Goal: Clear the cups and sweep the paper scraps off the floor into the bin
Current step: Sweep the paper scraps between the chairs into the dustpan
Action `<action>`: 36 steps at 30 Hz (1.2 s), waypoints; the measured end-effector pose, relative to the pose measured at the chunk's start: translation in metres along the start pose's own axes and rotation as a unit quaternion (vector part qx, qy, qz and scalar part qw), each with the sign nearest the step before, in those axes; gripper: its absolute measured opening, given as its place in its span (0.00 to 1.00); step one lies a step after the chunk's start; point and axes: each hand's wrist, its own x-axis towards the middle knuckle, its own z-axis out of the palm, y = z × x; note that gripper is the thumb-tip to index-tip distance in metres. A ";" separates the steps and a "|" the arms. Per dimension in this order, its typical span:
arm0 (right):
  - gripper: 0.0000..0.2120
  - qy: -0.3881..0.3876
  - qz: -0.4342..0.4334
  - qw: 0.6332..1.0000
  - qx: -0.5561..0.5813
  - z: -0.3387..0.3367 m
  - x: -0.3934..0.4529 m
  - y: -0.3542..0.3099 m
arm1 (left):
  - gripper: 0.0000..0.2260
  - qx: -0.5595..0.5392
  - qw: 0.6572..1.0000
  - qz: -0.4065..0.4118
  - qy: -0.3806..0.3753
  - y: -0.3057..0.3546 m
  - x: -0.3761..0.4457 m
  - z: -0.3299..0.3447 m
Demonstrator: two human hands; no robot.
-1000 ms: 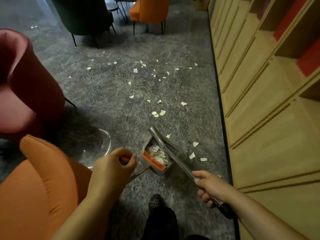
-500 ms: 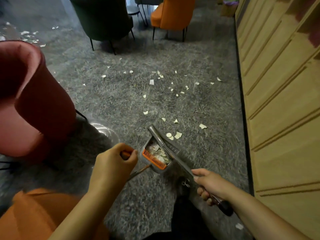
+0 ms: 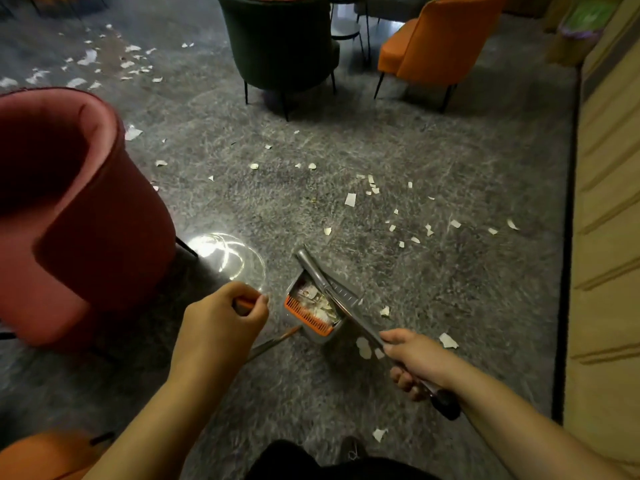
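While scattered over the grey floor [image 3: 433,278], paper scraps [image 3: 350,199] lie ahead; more fill dustpan [image 3: 317,304]. Left hand [image 3: 221,322] fingers curled round orange-tipped handle [image 3: 246,302]; right hand [image 3: 417,362] fingers wrapped round grey handle [image 3: 346,306]. Red chair [image 3: 69,209] left.

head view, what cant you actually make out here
- Broom head: out of sight; only the handle under the left hand shows.
- Bin: none in frame.
- Dustpan contents: scraps, too small to count.
- Dustpan handle end: covered by the right hand.
- Far paper scraps: blurred.
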 end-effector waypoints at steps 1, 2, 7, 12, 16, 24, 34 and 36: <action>0.16 -0.007 -0.003 1.000 -0.005 -0.004 0.014 -0.022 | 0.06 -0.011 1.000 -0.008 0.006 0.003 0.020 0.000; 0.16 -0.010 -0.009 1.000 -0.014 -0.006 0.024 -0.039 | 0.06 -0.016 1.000 -0.014 0.011 0.006 0.035 -0.001; 0.17 -0.016 -0.010 0.999 -0.032 -0.010 0.095 -0.134 | 0.06 -0.013 0.999 -0.028 0.040 0.012 0.142 0.002; 0.16 -0.030 -0.008 0.999 -0.040 -0.002 0.158 -0.237 | 0.07 0.011 0.999 -0.026 0.041 0.022 0.262 -0.008; 0.16 -0.032 -0.012 0.998 -0.049 0.003 0.198 -0.321 | 0.06 0.028 0.998 -0.020 0.047 0.036 0.352 -0.022; 0.12 -0.043 -0.033 0.996 -0.075 0.001 0.291 -0.476 | 0.07 0.013 0.996 -0.038 0.077 0.056 0.516 -0.024; 0.14 -0.099 -0.021 0.984 -0.145 -0.015 0.434 -0.713 | 0.11 0.021 0.987 -0.093 0.130 0.096 0.725 -0.029; 0.15 -0.101 -0.027 0.982 -0.157 -0.010 0.453 -0.761 | 0.12 0.020 0.983 -0.100 0.150 0.102 0.761 -0.039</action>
